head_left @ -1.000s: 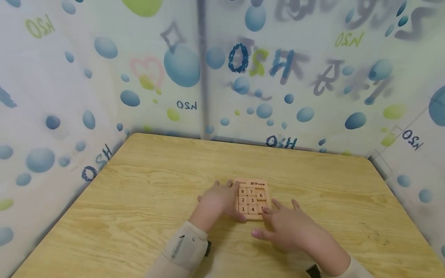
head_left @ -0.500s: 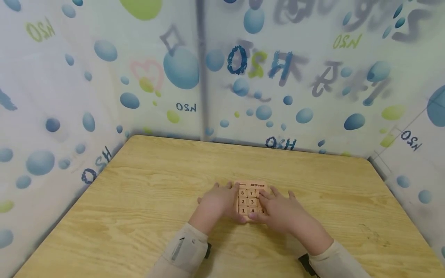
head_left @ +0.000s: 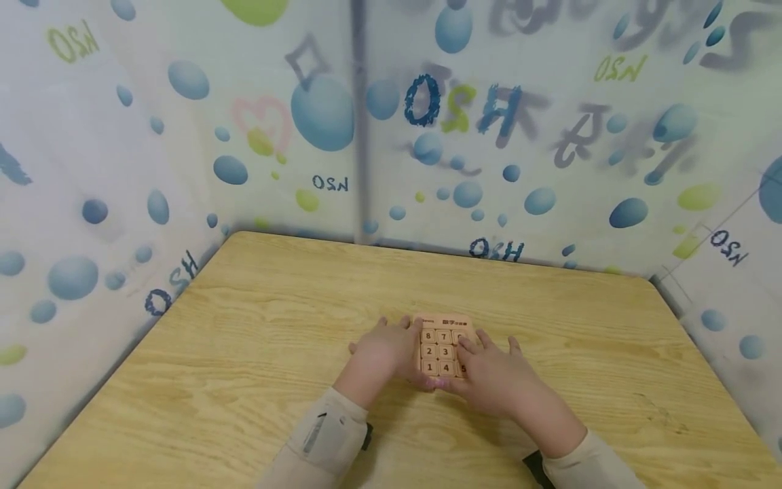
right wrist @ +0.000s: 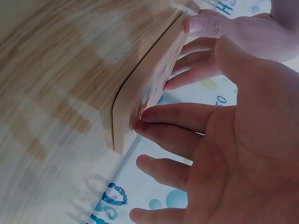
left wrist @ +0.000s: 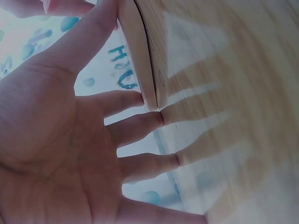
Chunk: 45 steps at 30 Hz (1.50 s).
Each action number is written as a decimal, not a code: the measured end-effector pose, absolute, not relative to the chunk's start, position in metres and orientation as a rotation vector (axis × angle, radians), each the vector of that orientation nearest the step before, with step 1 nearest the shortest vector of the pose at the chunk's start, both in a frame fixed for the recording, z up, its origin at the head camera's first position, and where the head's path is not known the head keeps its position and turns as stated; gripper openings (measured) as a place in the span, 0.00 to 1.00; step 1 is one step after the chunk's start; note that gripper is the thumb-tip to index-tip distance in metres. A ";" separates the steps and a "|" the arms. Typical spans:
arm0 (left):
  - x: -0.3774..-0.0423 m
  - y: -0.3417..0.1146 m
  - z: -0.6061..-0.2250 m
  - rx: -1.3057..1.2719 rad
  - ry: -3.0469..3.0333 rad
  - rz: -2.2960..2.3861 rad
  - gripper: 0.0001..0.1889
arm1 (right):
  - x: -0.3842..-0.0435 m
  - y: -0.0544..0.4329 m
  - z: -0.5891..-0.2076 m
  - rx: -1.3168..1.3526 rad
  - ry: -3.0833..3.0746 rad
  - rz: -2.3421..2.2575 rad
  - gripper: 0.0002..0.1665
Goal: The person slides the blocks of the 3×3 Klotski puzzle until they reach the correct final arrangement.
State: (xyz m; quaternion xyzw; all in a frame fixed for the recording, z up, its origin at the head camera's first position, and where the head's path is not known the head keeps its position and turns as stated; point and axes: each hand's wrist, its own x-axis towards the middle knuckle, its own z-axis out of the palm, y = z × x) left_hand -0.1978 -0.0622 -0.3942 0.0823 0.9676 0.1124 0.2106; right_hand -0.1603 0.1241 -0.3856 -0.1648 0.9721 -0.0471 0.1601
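Observation:
A wooden number sliding puzzle (head_left: 442,318) lies flat on the table. Its tiles read 8, 7 and a partly covered 6 (head_left: 460,335) in the top row, 2 and 3 below, then 1, 4 and 5. My left hand (head_left: 385,350) steadies the board's left side, thumb at the near edge, the other fingers spread straight. My right hand (head_left: 497,373) reaches over the right side; its index and middle fingertips (right wrist: 145,114) touch the tile face near the 6. Its thumb is by the near edge, close to the left thumb. The right hand hides the middle row's right end.
The wood-grain table (head_left: 275,299) extends around the puzzle on all sides. Behind it and at both sides stand walls (head_left: 537,156) printed with blue and green drops and lettering.
My right hand has moved from the board's lower right up to the 6 tile, its thumb now at the near edge. The 6 sits higher, level with 8 and 7. The left hand stays put.

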 end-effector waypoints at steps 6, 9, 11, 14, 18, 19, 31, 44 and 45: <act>-0.198 -0.060 -0.395 0.234 2.682 0.312 0.65 | -0.161 0.126 -0.389 -0.453 2.764 -0.145 0.50; -0.198 -0.060 -0.397 0.230 2.679 0.304 0.65 | -0.161 0.126 -0.390 -0.447 2.759 -0.147 0.50; -0.198 -0.061 -0.398 0.232 2.680 0.302 0.65 | -0.161 0.125 -0.390 -0.451 2.762 -0.149 0.51; -0.198 -0.061 -0.397 0.238 2.684 0.298 0.64 | -0.161 0.125 -0.390 -0.453 2.771 -0.144 0.51; -0.198 -0.061 -0.396 0.244 2.682 0.300 0.63 | -0.158 0.123 -0.390 -0.477 2.753 -0.172 0.51; -0.198 -0.061 -0.396 0.242 2.682 0.299 0.63 | -0.157 0.123 -0.389 -0.489 2.741 -0.189 0.51; -0.198 -0.062 -0.394 0.238 2.688 0.322 0.62 | -0.155 0.122 -0.392 -0.539 2.700 -0.244 0.49; -0.198 -0.064 -0.394 0.222 2.677 0.355 0.62 | -0.156 0.120 -0.390 -0.569 2.700 -0.214 0.51; -0.198 -0.064 -0.395 0.222 2.676 0.354 0.62 | -0.155 0.119 -0.390 -0.578 2.703 -0.210 0.50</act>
